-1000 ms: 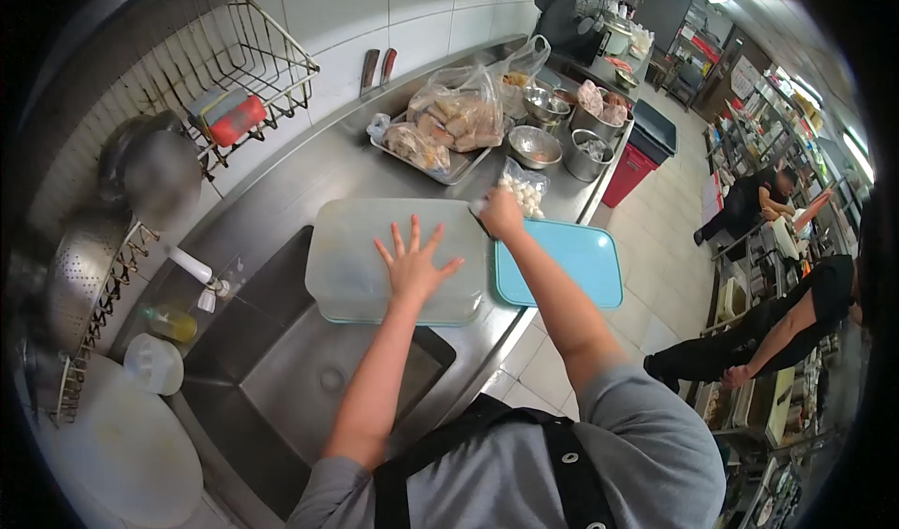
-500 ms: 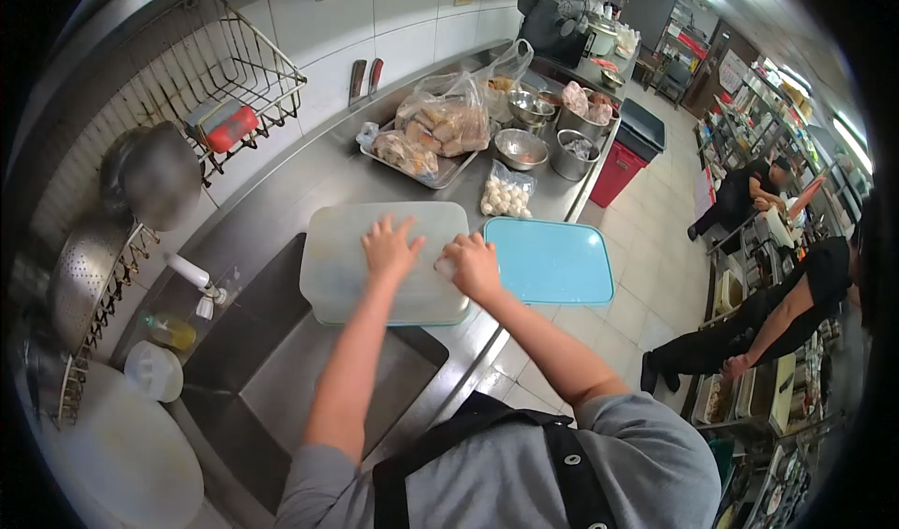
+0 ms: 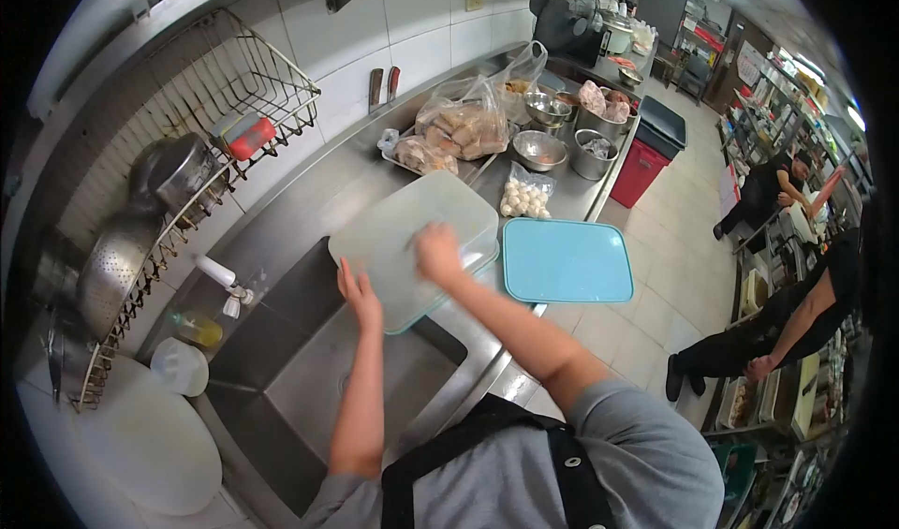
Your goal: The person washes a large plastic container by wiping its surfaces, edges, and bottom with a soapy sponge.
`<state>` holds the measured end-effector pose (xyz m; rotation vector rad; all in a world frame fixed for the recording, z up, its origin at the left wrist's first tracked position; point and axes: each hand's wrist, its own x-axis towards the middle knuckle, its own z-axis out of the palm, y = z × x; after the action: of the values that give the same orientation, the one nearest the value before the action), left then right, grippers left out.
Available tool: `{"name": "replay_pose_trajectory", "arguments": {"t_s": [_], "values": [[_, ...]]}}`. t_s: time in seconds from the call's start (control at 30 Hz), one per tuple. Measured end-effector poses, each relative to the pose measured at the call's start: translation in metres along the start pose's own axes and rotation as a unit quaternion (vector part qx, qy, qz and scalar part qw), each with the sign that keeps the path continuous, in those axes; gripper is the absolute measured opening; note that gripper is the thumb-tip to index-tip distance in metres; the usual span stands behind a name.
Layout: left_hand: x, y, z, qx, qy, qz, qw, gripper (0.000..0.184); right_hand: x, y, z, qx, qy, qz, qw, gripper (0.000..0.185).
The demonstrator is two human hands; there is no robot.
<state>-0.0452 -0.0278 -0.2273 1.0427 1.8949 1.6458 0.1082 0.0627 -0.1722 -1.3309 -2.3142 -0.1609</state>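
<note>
A pale translucent plastic tub (image 3: 412, 218) lies flat face up, turned at an angle across the sink's edge, with a teal edge showing beneath it. Against its near left side rests my left hand (image 3: 360, 297), fingers stretched out and slightly apart. My right hand (image 3: 437, 253) is on the tub's upper face, curled closed and smeared by motion; whatever is in its fingers is hidden. A light blue rectangular lid (image 3: 567, 259) lies to the right on the counter's edge. Behind it is a clear bag of small white balls (image 3: 526, 195).
Below the tub is a steel sink (image 3: 318, 379) with a faucet (image 3: 220, 274). Bagged food (image 3: 464, 128) on a tray and steel bowls (image 3: 540, 150) stand behind. A wire rack (image 3: 267, 80) holds pots at left. Two people work at right beyond a red bin (image 3: 640, 171).
The tub has turned on the counter. My left hand has slid from its top to its near left side. My right hand has moved from the right edge onto the upper face.
</note>
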Motion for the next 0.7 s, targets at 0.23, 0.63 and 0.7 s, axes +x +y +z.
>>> {"name": "replay_pose_trajectory", "arguments": {"t_s": [0.23, 0.63, 0.7], "values": [[-0.042, 0.018, -0.009, -0.087, -0.053, -0.05, 0.994, 0.089, 0.051, 0.067, 0.002, 0.134, 0.003, 0.049, 0.99, 0.026], [0.069, 0.051, -0.014, 0.351, -0.14, 0.072, 0.923, 0.087, 0.032, 0.066, -0.025, 0.139, -0.059, -0.133, 0.98, 0.022], [0.067, 0.039, -0.007, 0.312, -0.141, 0.07, 0.937, 0.083, 0.063, 0.09, -0.003, 0.092, 0.0, 0.021, 0.996, 0.023]]}}
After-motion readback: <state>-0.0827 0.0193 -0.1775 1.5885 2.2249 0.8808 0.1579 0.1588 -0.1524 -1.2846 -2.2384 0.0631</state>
